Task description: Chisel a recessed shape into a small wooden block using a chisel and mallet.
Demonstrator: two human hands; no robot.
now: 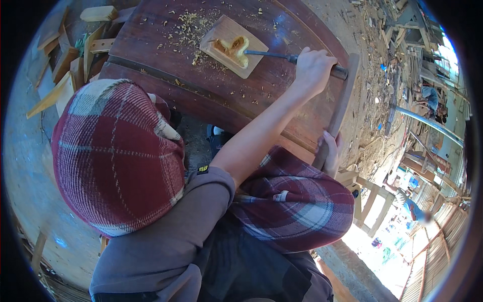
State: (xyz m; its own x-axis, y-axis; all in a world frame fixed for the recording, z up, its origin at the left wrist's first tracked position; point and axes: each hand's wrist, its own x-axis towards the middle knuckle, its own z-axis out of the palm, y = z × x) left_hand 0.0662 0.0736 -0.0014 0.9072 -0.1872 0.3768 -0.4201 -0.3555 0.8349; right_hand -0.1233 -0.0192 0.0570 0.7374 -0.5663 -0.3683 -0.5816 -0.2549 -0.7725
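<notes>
Off to the left, pale wood offcuts (65,65) lie on the ground beside my knee in checked cloth (115,156). Next comes the dark reddish worktop (151,45), strewn with shavings (188,22). A pale wooden block (221,32) lies flat on it, towards the far edge, with a yellowish hollow cut into its top.

A chisel (271,54) has its tip in that hollow. Its long axis runs almost straight across, blade to the left and handle to the right. My left hand (312,68) has its grip closed tight round the handle, so the block lies directly left of that grip, along the line of the tool. This hand is by far the nearer one to the block.

Further right, a long dark wooden club (343,98) slants down along the worktop's right edge. My right hand (329,151) has its grip wrapped round the lower end, well apart from the block and below the chisel handle. Beyond it lie littered ground and stacked timber (417,65).
</notes>
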